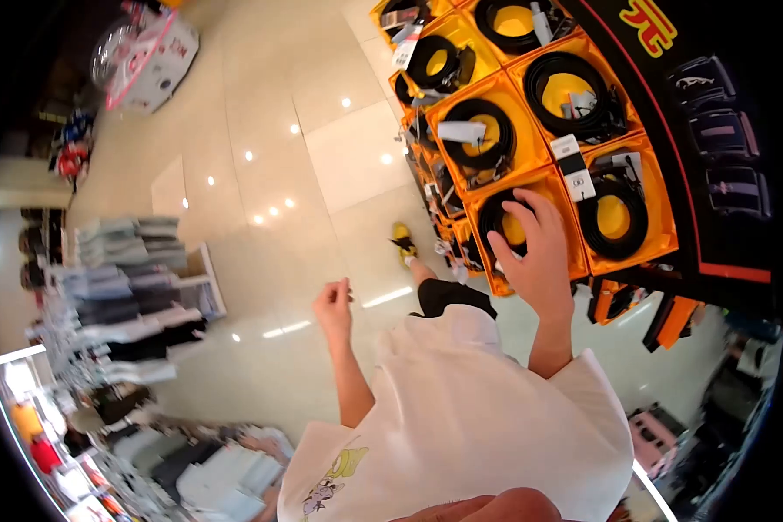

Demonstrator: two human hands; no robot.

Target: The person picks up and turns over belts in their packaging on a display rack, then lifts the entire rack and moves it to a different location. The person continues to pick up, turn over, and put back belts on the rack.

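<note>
My right hand [535, 252] is over a coiled black belt [491, 217] in an orange box [568, 228] at the display's near edge. Its fingers are spread and bent above the coil; whether the fingertips touch it cannot be made out. Around it, other orange boxes hold coiled black belts, one [615, 217] to the right and another [476, 132] beyond. A white tag [572, 165] lies across the box edges. My left hand [333, 306] hangs over the floor, away from the display, with its fingers curled together; anything inside them is too small to make out.
A black sign board [713, 113] with belt pictures borders the display on the right. Folded clothes [130, 296] hang or lie on a rack at the left. More clothes [226, 474] are at the lower left. A pink and white machine [152, 65] stands at the upper left.
</note>
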